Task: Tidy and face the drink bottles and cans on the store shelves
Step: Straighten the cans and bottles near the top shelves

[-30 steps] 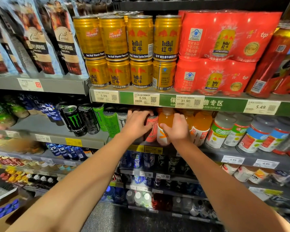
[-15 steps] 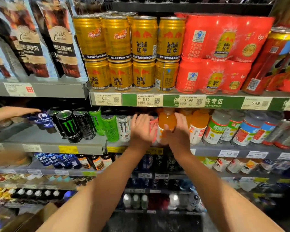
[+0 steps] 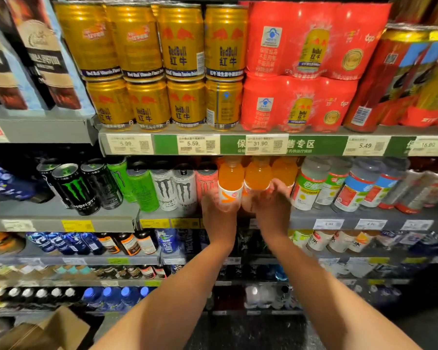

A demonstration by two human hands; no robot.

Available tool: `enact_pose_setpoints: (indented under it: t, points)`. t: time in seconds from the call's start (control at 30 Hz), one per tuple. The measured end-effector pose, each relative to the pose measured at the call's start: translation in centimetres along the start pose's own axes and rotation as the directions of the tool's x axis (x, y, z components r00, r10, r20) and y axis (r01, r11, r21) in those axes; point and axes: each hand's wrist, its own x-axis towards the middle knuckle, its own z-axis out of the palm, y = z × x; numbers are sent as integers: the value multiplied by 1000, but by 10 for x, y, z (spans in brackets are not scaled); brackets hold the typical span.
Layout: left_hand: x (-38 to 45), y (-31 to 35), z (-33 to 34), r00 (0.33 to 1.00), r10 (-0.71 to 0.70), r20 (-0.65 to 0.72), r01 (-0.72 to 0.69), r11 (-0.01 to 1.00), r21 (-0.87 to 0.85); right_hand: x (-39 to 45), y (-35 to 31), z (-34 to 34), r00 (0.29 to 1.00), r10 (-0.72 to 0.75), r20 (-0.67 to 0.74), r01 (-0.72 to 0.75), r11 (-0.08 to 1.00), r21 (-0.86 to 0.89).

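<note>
Two orange bottles [image 3: 230, 184] stand at the front of the middle shelf [image 3: 301, 219]. My left hand [image 3: 219, 214] wraps one and my right hand [image 3: 272, 205] wraps its neighbour. I judge facing barely begun: many rows remain. Motion blur hides most labels, and lower shelves are dim.

Both bare forearms reach forward and up, nearly parallel, wrists close together. The left hand [image 3: 219, 213] and right hand [image 3: 272, 210] are raised side by side, each grip curled, fingers pointing up, backs toward the camera.
</note>
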Motion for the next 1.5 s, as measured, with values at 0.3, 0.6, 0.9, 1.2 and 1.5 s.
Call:
enact_pose_setpoints:
  t: [0.3,0.6,0.9,1.2,1.5]
  points:
    - [-2,-9,25,973,85,-212,-60,991,122,2,22,-4,984,-178,-2,177,979,106]
    - [-12,4,20,984,57,-172,-45,996,71,8,17,-2,975,-156,159,157,988,9]
    - [-1,2,12,997,2,-74,0,1000,23,27,3,11,976,-198,-86,191,978,-88]
    - [4,2,2,994,86,-68,-79,992,100,37,8,-7,986,-43,160,51,997,-50]
    - [-1,4,6,991,74,-107,-61,991,121,24,5,-1,987,-110,121,122,988,-99]
